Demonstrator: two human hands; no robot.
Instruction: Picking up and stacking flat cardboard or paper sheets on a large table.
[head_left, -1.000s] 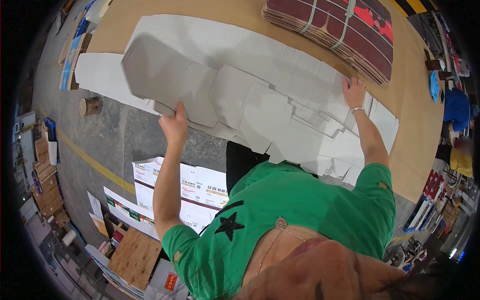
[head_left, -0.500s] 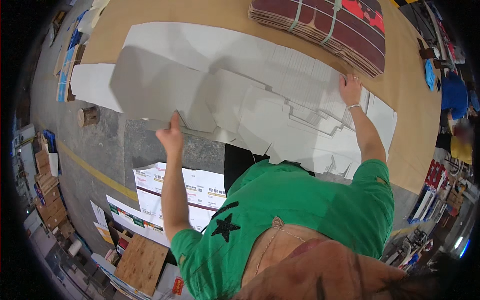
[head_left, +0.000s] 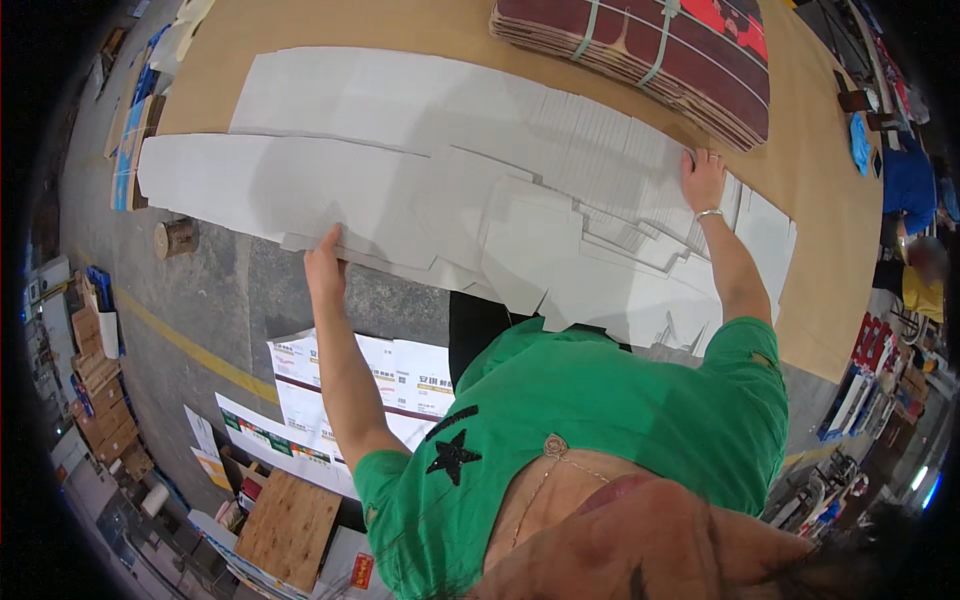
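1. Fingers of your left hand [head_left: 325,270] sit at the near edge of the pale card sheets [head_left: 385,200], one digit lying over the top face; whether they are clamped on the card, you cannot tell from this view.
2. Your right hand [head_left: 705,182] rests on the far edge of the same sheets, toward their right end, its fingers close together and bent; their tips are too hidden to show a grip. You have a ring on one finger and a bracelet [head_left: 709,212] round that wrist.
3. Those sheets lie flat in overlapping layers in front of you, on the brown tabletop [head_left: 835,270]. To the right of the middle, their edges form steps and narrow rows.
4. Beyond them lies a dark red strapped bundle [head_left: 600,28], near your right hand but apart from it.
5. Below your left forearm, printed white sheets [head_left: 400,365] lie lower down; a wooden spool [head_left: 176,238] stands on the floor [head_left: 215,290] to your left.
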